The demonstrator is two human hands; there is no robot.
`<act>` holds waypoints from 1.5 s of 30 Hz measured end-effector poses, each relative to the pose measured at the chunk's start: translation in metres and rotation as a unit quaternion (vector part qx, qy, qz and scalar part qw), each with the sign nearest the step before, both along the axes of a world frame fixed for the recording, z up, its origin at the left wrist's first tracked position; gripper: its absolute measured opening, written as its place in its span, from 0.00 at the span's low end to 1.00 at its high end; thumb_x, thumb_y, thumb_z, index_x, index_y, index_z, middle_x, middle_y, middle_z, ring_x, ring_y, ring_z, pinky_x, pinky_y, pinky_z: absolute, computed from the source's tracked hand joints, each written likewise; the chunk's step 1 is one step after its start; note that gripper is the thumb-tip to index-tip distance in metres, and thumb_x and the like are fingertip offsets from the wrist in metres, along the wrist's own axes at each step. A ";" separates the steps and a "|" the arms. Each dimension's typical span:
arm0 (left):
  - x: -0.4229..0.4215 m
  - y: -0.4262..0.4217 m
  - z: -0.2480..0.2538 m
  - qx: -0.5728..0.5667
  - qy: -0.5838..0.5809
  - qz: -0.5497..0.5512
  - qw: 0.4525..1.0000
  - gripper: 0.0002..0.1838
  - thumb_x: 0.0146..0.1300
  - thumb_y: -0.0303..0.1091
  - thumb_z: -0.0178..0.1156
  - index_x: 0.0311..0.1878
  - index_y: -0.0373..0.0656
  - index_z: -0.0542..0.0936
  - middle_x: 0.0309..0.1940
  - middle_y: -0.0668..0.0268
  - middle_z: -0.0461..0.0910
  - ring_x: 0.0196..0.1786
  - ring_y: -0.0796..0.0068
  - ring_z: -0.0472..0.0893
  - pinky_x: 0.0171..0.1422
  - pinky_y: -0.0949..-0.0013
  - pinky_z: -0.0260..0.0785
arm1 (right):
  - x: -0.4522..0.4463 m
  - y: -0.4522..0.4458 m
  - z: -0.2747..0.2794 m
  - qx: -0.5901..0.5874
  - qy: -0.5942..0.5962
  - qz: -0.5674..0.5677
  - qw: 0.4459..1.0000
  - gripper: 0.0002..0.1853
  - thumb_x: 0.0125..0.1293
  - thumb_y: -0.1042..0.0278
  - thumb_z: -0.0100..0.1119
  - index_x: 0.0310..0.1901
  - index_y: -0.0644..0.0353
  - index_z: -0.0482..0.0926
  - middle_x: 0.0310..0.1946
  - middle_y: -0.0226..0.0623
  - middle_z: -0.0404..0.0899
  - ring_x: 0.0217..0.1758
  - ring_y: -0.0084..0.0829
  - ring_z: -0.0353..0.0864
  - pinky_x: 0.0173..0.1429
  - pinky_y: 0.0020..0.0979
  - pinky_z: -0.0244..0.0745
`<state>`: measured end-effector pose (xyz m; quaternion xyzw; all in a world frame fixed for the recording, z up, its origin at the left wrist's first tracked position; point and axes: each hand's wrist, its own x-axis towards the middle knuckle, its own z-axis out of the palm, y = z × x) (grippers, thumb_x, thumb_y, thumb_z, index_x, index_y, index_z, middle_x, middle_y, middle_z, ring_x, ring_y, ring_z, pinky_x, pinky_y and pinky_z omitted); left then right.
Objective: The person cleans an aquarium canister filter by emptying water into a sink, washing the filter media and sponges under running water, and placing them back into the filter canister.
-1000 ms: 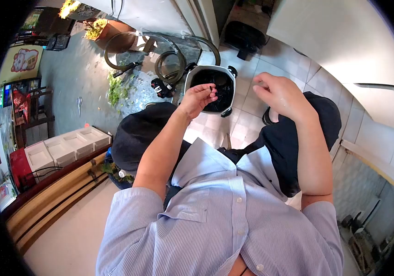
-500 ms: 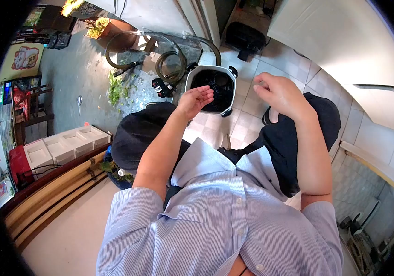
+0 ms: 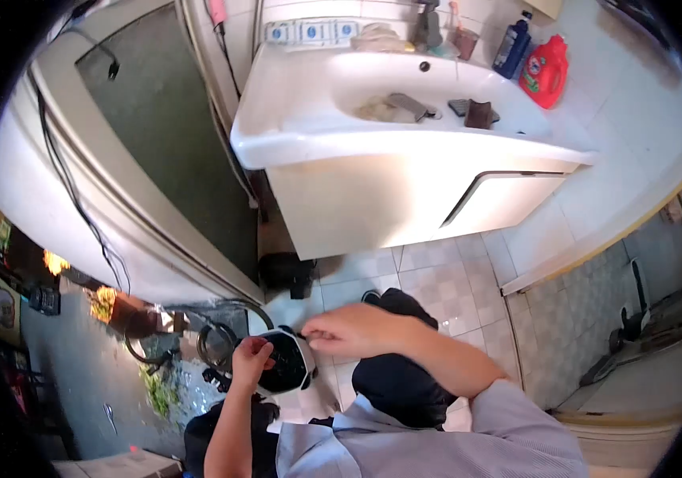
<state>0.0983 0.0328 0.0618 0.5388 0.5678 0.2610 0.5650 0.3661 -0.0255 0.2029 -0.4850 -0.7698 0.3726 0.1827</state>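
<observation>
A white-rimmed bucket (image 3: 307, 360) with a dark inside stands on the tiled floor between my knees. Over its left side is my left hand (image 3: 251, 358), fingers curled together; what they hold, if anything, is too small to tell. My right hand (image 3: 350, 330) hovers by the bucket's upper right edge, fingers bent in against the thumb, and any object between them is hidden. Just left of the bucket lies a small black object (image 3: 216, 378), partly covered by my left arm. A coiled hose (image 3: 215, 343) rests on the floor farther left.
Ahead is a white sink (image 3: 309, 103) over a cabinet (image 3: 373, 199), with a red bottle (image 3: 546, 72) and a blue bottle (image 3: 511, 49) at its right. A black object (image 3: 287, 272) sits beside the door frame. Scissors (image 3: 110, 417) and green leaves (image 3: 159, 392) lie left.
The view has swung up and right, bringing the sink into sight. My left hand's fingers, spread half a second ago, are now curled together. My right hand remains bent near the bucket.
</observation>
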 end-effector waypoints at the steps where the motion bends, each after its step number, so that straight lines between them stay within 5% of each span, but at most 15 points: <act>1: 0.009 0.012 0.024 0.032 0.035 -0.030 0.998 0.10 0.58 0.33 0.63 0.32 0.35 0.78 0.20 0.63 0.76 0.21 0.77 0.77 0.26 0.76 0.69 | 0.018 -0.002 0.030 0.025 0.005 -0.029 0.999 0.16 0.64 0.56 0.53 0.47 0.57 0.76 0.37 0.41 0.81 0.41 0.37 0.82 0.43 0.35 0.75; 4: 0.046 0.037 0.112 0.139 0.070 -0.051 0.986 0.14 0.63 0.35 0.59 0.27 0.33 0.78 0.26 0.61 0.79 0.25 0.76 0.77 0.31 0.76 0.68 | 0.091 0.001 0.105 0.142 0.014 -0.145 0.979 0.12 0.63 0.64 0.59 0.45 0.59 0.78 0.36 0.36 0.81 0.38 0.28 0.81 0.42 0.29 0.75; 8: 0.111 0.055 0.236 0.448 -0.023 -0.169 0.877 0.07 0.61 0.30 0.60 0.34 0.35 0.77 0.30 0.62 0.77 0.38 0.78 0.75 0.39 0.74 0.69 | 0.210 0.049 0.179 0.204 -0.001 -0.299 0.932 0.10 0.62 0.69 0.59 0.44 0.62 0.78 0.32 0.29 0.78 0.34 0.18 0.75 0.39 0.21 0.72; 14: 0.195 0.111 0.339 0.337 0.054 -0.261 0.903 0.14 0.63 0.38 0.57 0.30 0.34 0.77 0.21 0.60 0.77 0.26 0.77 0.77 0.32 0.72 0.69 | 0.356 0.154 0.227 0.216 -0.098 -0.429 0.872 0.17 0.61 0.65 0.55 0.49 0.63 0.76 0.36 0.35 0.78 0.35 0.24 0.77 0.40 0.24 0.73; 16: 0.234 0.134 0.355 0.375 0.066 -0.332 0.863 0.17 0.65 0.42 0.55 0.31 0.35 0.78 0.21 0.58 0.77 0.27 0.71 0.78 0.34 0.70 0.69 | 0.388 0.194 0.238 0.255 -0.155 -0.432 0.851 0.18 0.61 0.65 0.54 0.52 0.64 0.74 0.39 0.38 0.79 0.38 0.28 0.79 0.42 0.25 0.74; 18: 0.267 0.166 0.351 0.453 0.109 -0.387 0.795 0.16 0.63 0.43 0.55 0.34 0.36 0.79 0.24 0.56 0.79 0.29 0.62 0.79 0.37 0.67 0.70 | 0.411 0.236 0.231 0.369 -0.215 -0.403 0.810 0.22 0.59 0.67 0.51 0.56 0.64 0.71 0.48 0.47 0.77 0.47 0.36 0.79 0.49 0.31 0.74; 21: 0.319 0.216 0.326 0.457 0.148 -0.460 0.747 0.19 0.56 0.44 0.60 0.45 0.40 0.79 0.36 0.51 0.80 0.41 0.55 0.79 0.47 0.62 0.71 | 0.406 0.269 0.223 0.353 -0.141 -0.379 0.843 0.24 0.57 0.70 0.48 0.57 0.64 0.69 0.54 0.50 0.74 0.54 0.43 0.76 0.57 0.34 0.71; 24: 0.362 0.239 0.308 0.445 0.284 -0.520 0.671 0.28 0.54 0.44 0.64 0.56 0.43 0.73 0.49 0.49 0.76 0.52 0.55 0.76 0.58 0.60 0.67 | 0.410 0.286 0.223 0.337 -0.254 -0.366 0.830 0.26 0.55 0.72 0.47 0.59 0.64 0.68 0.54 0.49 0.74 0.55 0.43 0.75 0.59 0.34 0.69; 28: 0.403 0.259 0.258 0.366 0.261 -0.576 0.682 0.37 0.48 0.47 0.67 0.61 0.44 0.69 0.51 0.47 0.73 0.55 0.50 0.73 0.62 0.58 0.64 | 0.410 0.270 0.222 0.275 -0.342 -0.307 0.845 0.30 0.54 0.70 0.48 0.63 0.57 0.65 0.54 0.47 0.74 0.55 0.44 0.75 0.61 0.37 0.67; 30: 0.417 0.248 0.250 0.442 0.299 -0.517 0.669 0.39 0.45 0.46 0.67 0.63 0.45 0.68 0.49 0.48 0.75 0.55 0.50 0.74 0.61 0.59 0.66 | 0.398 0.248 0.217 0.290 -0.359 -0.319 0.828 0.28 0.55 0.70 0.48 0.61 0.55 0.68 0.51 0.47 0.76 0.54 0.44 0.75 0.61 0.38 0.67; 37: 0.468 0.269 0.235 0.497 0.374 -0.527 0.579 0.32 0.44 0.41 0.67 0.56 0.42 0.74 0.44 0.57 0.80 0.49 0.59 0.79 0.52 0.62 0.71 | 0.398 0.182 0.188 0.132 -0.437 -0.251 0.854 0.26 0.58 0.64 0.52 0.59 0.59 0.70 0.46 0.43 0.78 0.48 0.40 0.78 0.53 0.35 0.72; 39: 0.472 0.268 0.254 0.381 0.283 -0.473 0.742 0.25 0.48 0.39 0.66 0.51 0.41 0.77 0.41 0.61 0.80 0.42 0.65 0.80 0.45 0.64 0.72 | 0.399 0.173 0.176 0.085 -0.317 -0.268 0.906 0.28 0.58 0.60 0.55 0.60 0.59 0.68 0.46 0.41 0.78 0.47 0.36 0.77 0.52 0.34 0.72; 40: 0.471 0.263 0.265 0.383 0.285 -0.471 0.742 0.25 0.48 0.39 0.66 0.51 0.41 0.77 0.41 0.61 0.80 0.42 0.65 0.80 0.45 0.64 0.72 | 0.396 0.169 0.175 0.041 -0.193 -0.277 0.941 0.30 0.58 0.57 0.57 0.62 0.59 0.66 0.46 0.39 0.78 0.47 0.33 0.76 0.51 0.32 0.73; 42: 0.477 0.251 0.287 0.213 0.074 -0.440 0.869 0.18 0.55 0.37 0.63 0.49 0.41 0.77 0.38 0.65 0.80 0.37 0.72 0.80 0.40 0.67 0.72 | 0.383 0.162 0.170 -0.013 -0.096 -0.314 0.944 0.34 0.58 0.53 0.59 0.64 0.57 0.63 0.49 0.38 0.75 0.48 0.32 0.74 0.51 0.33 0.73; 45: 0.497 0.242 0.300 0.142 -0.054 -0.410 0.899 0.17 0.61 0.37 0.59 0.51 0.42 0.75 0.42 0.66 0.79 0.42 0.74 0.79 0.42 0.67 0.71 | 0.378 0.160 0.171 -0.073 0.030 -0.354 0.932 0.40 0.57 0.46 0.61 0.67 0.54 0.57 0.56 0.37 0.68 0.51 0.33 0.70 0.52 0.37 0.72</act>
